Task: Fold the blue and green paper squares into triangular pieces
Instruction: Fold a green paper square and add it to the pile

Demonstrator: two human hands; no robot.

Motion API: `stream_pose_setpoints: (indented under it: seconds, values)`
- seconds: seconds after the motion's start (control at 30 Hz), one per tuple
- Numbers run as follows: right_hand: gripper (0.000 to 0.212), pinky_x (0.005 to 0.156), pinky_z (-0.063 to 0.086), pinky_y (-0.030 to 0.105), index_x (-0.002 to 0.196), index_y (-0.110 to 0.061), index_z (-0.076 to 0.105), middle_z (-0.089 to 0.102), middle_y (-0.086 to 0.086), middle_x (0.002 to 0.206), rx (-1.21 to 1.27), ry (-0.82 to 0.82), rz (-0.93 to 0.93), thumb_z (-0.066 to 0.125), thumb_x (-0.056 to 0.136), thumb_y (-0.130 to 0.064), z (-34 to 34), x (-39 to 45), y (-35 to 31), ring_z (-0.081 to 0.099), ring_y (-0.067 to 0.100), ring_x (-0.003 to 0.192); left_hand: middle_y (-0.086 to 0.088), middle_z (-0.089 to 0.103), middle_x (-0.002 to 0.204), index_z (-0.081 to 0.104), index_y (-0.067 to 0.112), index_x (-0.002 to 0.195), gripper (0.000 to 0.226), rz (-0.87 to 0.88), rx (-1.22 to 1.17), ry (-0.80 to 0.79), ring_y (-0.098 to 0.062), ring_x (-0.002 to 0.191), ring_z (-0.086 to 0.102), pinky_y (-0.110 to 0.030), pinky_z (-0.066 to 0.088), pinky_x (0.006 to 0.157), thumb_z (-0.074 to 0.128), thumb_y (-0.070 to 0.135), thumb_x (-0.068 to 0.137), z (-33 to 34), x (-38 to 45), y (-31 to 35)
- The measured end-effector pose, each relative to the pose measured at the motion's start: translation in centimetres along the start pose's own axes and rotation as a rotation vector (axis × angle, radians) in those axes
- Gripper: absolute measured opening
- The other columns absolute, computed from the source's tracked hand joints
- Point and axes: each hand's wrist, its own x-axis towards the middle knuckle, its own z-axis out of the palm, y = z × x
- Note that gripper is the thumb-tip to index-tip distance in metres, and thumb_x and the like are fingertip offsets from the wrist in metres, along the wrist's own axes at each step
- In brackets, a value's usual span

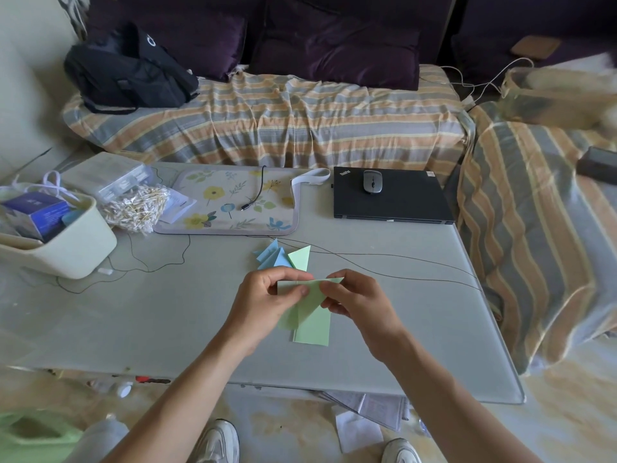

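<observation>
Left hand and right hand both pinching a partly folded green paper just above the table, thumbs pressed on its upper fold. Beyond it, folded blue pieces and a green triangle lying touching. At far left, cream bin holding a blue box, print unreadable. Closed black laptop marked "ThinkPad", grey mouse on top.
</observation>
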Motion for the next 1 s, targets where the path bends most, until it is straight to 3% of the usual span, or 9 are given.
stream_pose_setpoints:
  seconds: [0.1,0.2,0.27,0.43,0.53,0.63,0.7,0.87,1.0]
  values:
    - [0.005,0.084,0.053,0.039,0.091,-0.005,0.068,0.068,0.005,0.073,-0.012,0.026,-0.011,0.067,0.094,-0.008,0.0,0.1,0.3,0.064,0.015,0.070,0.002,0.078,0.085,0.082,0.030,0.095,0.019,0.014,0.033,0.000,-0.024,0.075,0.071,-0.033,0.052,0.072,0.078,0.012,0.088,0.0,0.0,-0.1]
    - [0.007,0.082,0.053,0.036,0.093,-0.003,0.069,0.068,0.006,0.074,0.011,0.027,-0.011,0.068,0.094,-0.010,-0.1,0.1,0.3,0.064,0.016,0.071,0.013,0.068,0.062,0.082,0.026,0.095,0.018,0.043,0.061,0.024,-0.005,0.054,0.054,-0.020,0.041,0.058,0.078,0.010,0.088,0.1,0.0,0.1]
    - [0.011,0.083,0.054,0.035,0.091,-0.004,0.070,0.069,0.008,0.076,0.036,0.019,0.003,0.067,0.095,-0.014,-0.1,0.1,0.2,0.065,0.016,0.073,0.017,0.059,0.053,0.082,0.026,0.095,0.017,0.056,0.076,0.043,-0.003,0.050,0.044,-0.019,0.035,0.054,0.078,0.011,0.088,0.2,-0.1,0.1]
    - [0.019,0.083,0.052,0.033,0.080,-0.008,0.064,0.067,0.011,0.078,0.118,0.002,0.019,0.067,0.097,-0.018,-0.4,0.2,0.2,0.063,0.017,0.074,0.015,0.070,0.068,0.082,0.033,0.095,0.017,0.052,0.044,0.056,-0.012,0.062,0.050,-0.028,0.039,0.063,0.079,0.018,0.087,0.0,0.0,-0.1]
    - [0.019,0.084,0.052,0.033,0.080,-0.009,0.064,0.067,0.010,0.078,0.132,-0.001,0.002,0.067,0.096,-0.017,-0.4,0.2,0.1,0.062,0.017,0.074,0.014,0.070,0.069,0.082,0.030,0.095,0.017,0.026,-0.009,0.059,-0.008,0.064,0.053,-0.024,0.040,0.064,0.079,0.015,0.088,0.1,-0.1,0.2]
    - [0.017,0.092,0.053,0.040,0.081,-0.008,0.066,0.068,0.010,0.079,0.128,0.005,-0.014,0.069,0.095,-0.018,-0.5,0.2,-0.1,0.063,0.019,0.078,0.002,0.073,0.078,0.083,0.027,0.095,0.017,-0.012,-0.080,0.057,-0.013,0.071,0.059,-0.022,0.044,0.067,0.080,0.013,0.086,0.1,0.0,0.5]
    - [0.016,0.095,0.053,0.043,0.081,-0.008,0.068,0.068,0.010,0.079,0.127,0.009,-0.021,0.070,0.094,-0.018,-0.5,0.2,-0.3,0.063,0.020,0.079,-0.001,0.077,0.084,0.083,0.024,0.095,0.016,-0.037,-0.118,0.060,-0.011,0.075,0.064,-0.014,0.047,0.067,0.080,0.011,0.085,0.1,-0.1,0.8]
    - [0.016,0.093,0.053,0.041,0.082,-0.008,0.069,0.069,0.009,0.080,0.126,0.008,-0.026,0.069,0.095,-0.016,-0.5,0.1,-0.3,0.063,0.019,0.079,0.001,0.079,0.089,0.082,0.021,0.095,0.015,-0.062,-0.135,0.066,-0.005,0.077,0.066,-0.008,0.046,0.067,0.080,0.009,0.085,0.2,-0.3,1.1]
    - [0.016,0.087,0.053,0.033,0.081,-0.013,0.072,0.069,0.008,0.082,0.179,0.005,0.003,0.068,0.096,-0.018,-0.6,0.1,-0.4,0.064,0.018,0.078,0.000,0.079,0.092,0.083,0.022,0.094,0.015,-0.070,-0.148,0.060,-0.009,0.083,0.068,-0.010,0.048,0.071,0.080,0.010,0.085,0.0,-0.2,1.0]
